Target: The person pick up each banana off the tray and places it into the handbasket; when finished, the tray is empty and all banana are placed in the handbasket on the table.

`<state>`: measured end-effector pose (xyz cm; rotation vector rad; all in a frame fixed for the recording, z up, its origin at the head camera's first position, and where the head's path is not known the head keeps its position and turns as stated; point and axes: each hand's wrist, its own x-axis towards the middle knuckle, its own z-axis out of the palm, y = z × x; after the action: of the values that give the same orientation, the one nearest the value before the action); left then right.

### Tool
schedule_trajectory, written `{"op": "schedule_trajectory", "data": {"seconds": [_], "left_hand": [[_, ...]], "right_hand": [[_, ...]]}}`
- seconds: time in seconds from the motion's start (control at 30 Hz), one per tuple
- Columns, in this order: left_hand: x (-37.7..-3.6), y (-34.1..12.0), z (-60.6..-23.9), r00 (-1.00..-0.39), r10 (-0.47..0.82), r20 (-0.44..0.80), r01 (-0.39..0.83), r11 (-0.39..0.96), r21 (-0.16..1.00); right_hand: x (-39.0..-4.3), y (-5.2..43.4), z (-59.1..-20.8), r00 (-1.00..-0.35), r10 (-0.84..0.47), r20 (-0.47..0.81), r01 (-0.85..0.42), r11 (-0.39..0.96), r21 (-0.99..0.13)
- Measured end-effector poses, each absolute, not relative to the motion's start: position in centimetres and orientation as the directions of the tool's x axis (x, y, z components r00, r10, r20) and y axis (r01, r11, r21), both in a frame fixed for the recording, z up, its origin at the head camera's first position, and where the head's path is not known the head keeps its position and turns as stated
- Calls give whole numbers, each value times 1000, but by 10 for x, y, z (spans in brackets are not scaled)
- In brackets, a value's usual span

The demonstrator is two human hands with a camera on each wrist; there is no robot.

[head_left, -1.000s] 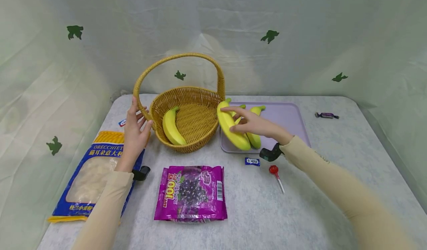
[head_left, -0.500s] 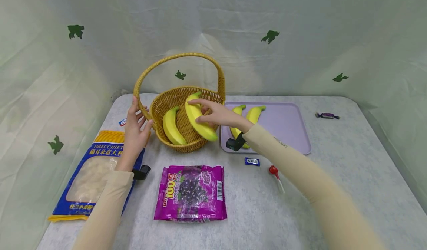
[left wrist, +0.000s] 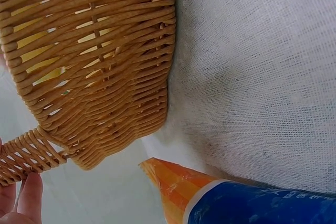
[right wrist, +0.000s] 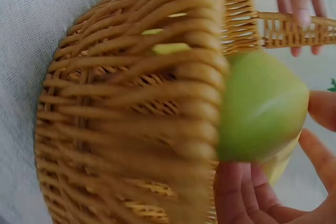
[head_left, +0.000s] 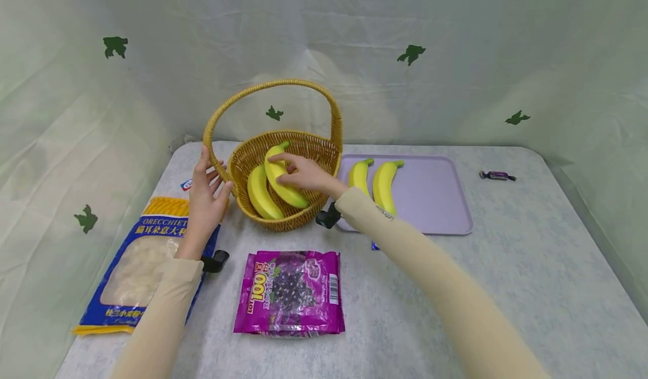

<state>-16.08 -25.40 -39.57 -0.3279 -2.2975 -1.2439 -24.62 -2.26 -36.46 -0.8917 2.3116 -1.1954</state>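
In the head view my right hand grips a yellow banana inside the wicker basket. Its green end shows close above the rim in the right wrist view, thumb and fingers around it. A second banana lies in the basket, just left of the held one. My left hand holds the base of the basket's arched handle on the left side. The left wrist view shows its fingertips against the woven handle.
Right of the basket, a lilac tray bears two bananas. A purple candy bag lies in front, a blue pasta bag at left. A wrapped candy sits far right; a small blue wrapper is partly behind the right sleeve.
The right hand has carried the banana left from over the tray into the basket, beside the other banana. The left hand stays on the handle. The right sleeve now covers the lollipop.
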Motion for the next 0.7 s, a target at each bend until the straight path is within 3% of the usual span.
{"op": "schedule_trajectory", "data": {"seconds": [0.7], "left_hand": [[-161, -255, -396, -836, -26, 549, 433, 583, 687]], "right_hand": [[-243, -48, -391, -722, -660, -208, -387, 634, -670]]}}
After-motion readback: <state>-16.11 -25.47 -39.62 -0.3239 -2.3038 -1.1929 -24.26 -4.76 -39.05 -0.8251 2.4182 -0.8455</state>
